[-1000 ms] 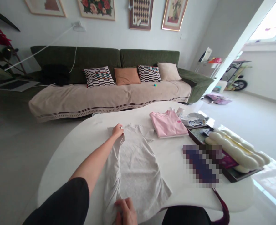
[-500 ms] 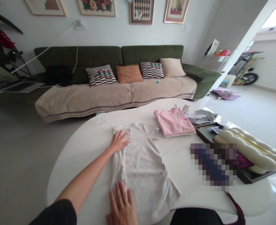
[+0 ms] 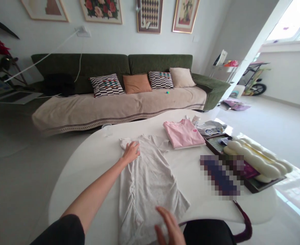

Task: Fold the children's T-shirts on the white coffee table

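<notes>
A light grey T-shirt (image 3: 150, 177) lies spread on the white oval table (image 3: 88, 163), its left side folded inward along a creased edge. My left hand (image 3: 131, 151) rests on the shirt's far left shoulder, fingers together and flat on the cloth. My right hand (image 3: 169, 228) hovers open over the shirt's near hem, fingers stretched out, holding nothing. A folded pink shirt (image 3: 183, 133) sits just beyond the grey one on the right.
A dark tray (image 3: 257, 187) with a cream ribbed cushion (image 3: 257, 159) stands at the table's right edge. Papers (image 3: 210, 127) lie behind the pink shirt, a small clear glass (image 3: 107, 129) at the far edge. A green sofa (image 3: 119, 88) with cushions runs along the wall.
My right hand has lifted off the folded left edge and moved right toward the shirt's near hem. My left hand stays on the far shoulder, its fingers now drawn together.
</notes>
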`<act>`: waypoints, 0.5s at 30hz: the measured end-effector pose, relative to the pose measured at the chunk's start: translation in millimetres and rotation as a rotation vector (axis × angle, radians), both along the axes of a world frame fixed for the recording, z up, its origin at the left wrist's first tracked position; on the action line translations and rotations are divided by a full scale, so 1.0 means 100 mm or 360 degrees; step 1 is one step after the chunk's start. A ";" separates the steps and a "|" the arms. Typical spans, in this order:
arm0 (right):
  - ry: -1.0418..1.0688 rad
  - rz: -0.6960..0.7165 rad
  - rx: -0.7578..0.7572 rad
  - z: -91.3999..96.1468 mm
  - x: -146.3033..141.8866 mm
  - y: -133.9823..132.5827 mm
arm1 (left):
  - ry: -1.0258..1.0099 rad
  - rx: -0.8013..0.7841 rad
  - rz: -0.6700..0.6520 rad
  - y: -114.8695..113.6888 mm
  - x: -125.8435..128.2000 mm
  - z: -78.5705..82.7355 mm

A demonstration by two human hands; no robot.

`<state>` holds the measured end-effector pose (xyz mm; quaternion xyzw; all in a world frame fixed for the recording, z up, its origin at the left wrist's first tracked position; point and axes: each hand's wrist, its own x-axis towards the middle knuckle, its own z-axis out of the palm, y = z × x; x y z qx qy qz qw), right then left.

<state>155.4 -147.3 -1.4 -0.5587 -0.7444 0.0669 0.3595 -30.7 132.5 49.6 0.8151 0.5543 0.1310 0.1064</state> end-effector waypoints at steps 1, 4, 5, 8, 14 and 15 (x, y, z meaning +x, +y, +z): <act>-0.0003 -0.0190 -0.0070 0.06 0.26 0.08 | -0.0023 0.0011 -0.0056 -0.09 0.15 0.02; -0.0011 -0.0693 -0.0179 0.09 0.76 0.31 | -0.0091 0.0009 -0.0222 -0.34 0.69 0.03; -0.0019 -0.0732 -0.0217 0.06 0.83 0.36 | -0.0107 -0.0002 -0.0252 -0.40 0.88 0.03; -0.0040 -0.0652 -0.0319 0.00 0.82 0.42 | -0.0120 -0.0051 -0.0252 -0.48 1.39 0.03; -0.0122 -0.0638 -0.0240 0.06 0.69 0.38 | -0.0128 -0.0171 -0.0006 -0.21 1.91 0.02; -0.0114 -0.0638 -0.0230 0.07 0.69 0.37 | -0.0150 -0.0196 0.0057 -0.15 1.94 0.00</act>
